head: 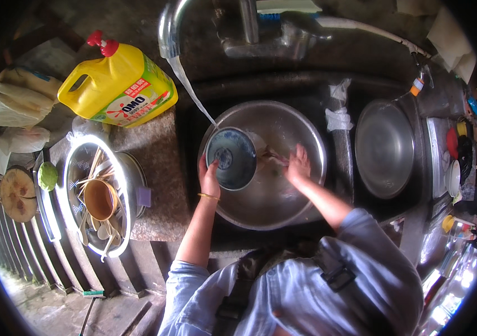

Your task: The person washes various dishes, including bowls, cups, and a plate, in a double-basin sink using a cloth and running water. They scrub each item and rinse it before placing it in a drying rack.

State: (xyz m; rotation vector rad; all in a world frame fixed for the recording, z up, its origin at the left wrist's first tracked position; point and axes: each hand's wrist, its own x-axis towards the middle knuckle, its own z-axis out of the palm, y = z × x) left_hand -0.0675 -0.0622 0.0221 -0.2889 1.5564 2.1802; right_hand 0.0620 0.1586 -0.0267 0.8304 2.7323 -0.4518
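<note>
My left hand (pixel 210 178) grips a blue-grey bowl (pixel 238 168) by its near left side, thumb on the bowl's face. The bowl is tilted over the left part of a large round metal basin (pixel 259 214). A stream of water (pixel 192 90) falls from the curved metal faucet (pixel 169 35) to the bowl's upper rim. Inside the basin, my right hand (pixel 298 166) has its fingers extended towards the far side. A pale, reddish item (pixel 277 158) lies beside that hand; what it is, and whether the hand touches it, is unclear.
Left of the sink, a yellow OMO detergent jug (pixel 116 88) with a red pump stands on the stone counter (pixel 156 176). Below it, a colander (pixel 127 206) holds chopsticks, spoons and a brown cup (pixel 100 199). A second metal basin (pixel 384 147) sits in the right sink compartment.
</note>
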